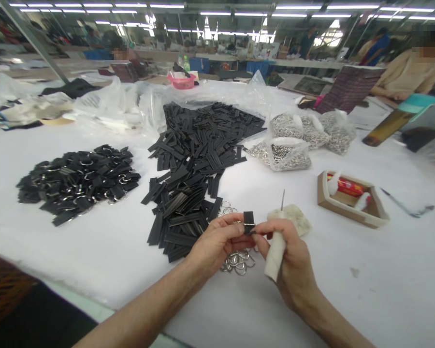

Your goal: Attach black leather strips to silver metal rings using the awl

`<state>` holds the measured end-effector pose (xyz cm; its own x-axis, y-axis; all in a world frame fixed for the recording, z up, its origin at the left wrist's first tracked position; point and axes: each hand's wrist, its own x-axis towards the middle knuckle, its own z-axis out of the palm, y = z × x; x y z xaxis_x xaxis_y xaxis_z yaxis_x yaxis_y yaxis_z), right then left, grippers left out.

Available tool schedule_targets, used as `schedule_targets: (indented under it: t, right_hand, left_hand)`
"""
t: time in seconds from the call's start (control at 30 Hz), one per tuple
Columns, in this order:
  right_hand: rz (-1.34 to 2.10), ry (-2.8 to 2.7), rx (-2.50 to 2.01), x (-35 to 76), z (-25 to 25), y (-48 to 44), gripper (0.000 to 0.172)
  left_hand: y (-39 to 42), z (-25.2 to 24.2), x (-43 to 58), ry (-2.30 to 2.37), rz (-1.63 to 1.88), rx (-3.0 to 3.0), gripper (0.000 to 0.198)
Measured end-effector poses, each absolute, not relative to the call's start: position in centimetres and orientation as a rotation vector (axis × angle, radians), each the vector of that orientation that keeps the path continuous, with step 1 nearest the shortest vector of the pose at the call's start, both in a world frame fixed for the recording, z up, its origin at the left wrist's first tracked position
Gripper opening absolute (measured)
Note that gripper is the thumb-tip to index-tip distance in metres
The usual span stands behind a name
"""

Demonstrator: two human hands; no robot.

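My left hand [219,237] is closed on a short black strap [249,220], pinched between thumb and fingers, with a metal ring across it. My right hand [292,256] has a tool with a pale wrapped handle [275,256] and a thin metal rod pointing up tucked in its grip. Its thumb and forefinger touch the strap's right edge. Loose metal rings [237,262] lie beneath my hands, partly hidden. A stained pale pad [299,220] sits behind my right hand. Just left of my hands spreads a heap of flat black strips [188,203].
At the left is a pile of black straps looped on rings [81,176]. Bags of metal rings [288,154] stand at the back right. A cardboard tray [351,212] holds a red tube. A bottle [395,118], pink basket [182,81] and plastic bags [112,104] lie farther off.
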<state>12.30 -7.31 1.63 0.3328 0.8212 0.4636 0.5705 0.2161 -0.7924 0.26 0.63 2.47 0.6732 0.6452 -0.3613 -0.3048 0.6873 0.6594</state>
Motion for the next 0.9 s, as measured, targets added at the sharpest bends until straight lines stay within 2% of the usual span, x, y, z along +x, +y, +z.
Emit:
schedule_targets:
  t: [0.3,0.67,0.9]
  right_hand:
    - [0.658,-0.996,-1.495,12.2,3.2,-6.7,0.017]
    - [0.744,-0.948,-1.393,12.3,3.0,-6.7,0.019]
    - [0.687,-0.99,-1.393,12.6,3.0,-6.7,0.016]
  left_hand:
    - [-0.1,2.7,0.5,0.617,0.616,0.839,0.024]
    - [-0.7,3.2,0.5,0.816,0.642,0.984,0.012]
    - [-0.7,3.3,0.4,0.843,0.633,1.049,0.015]
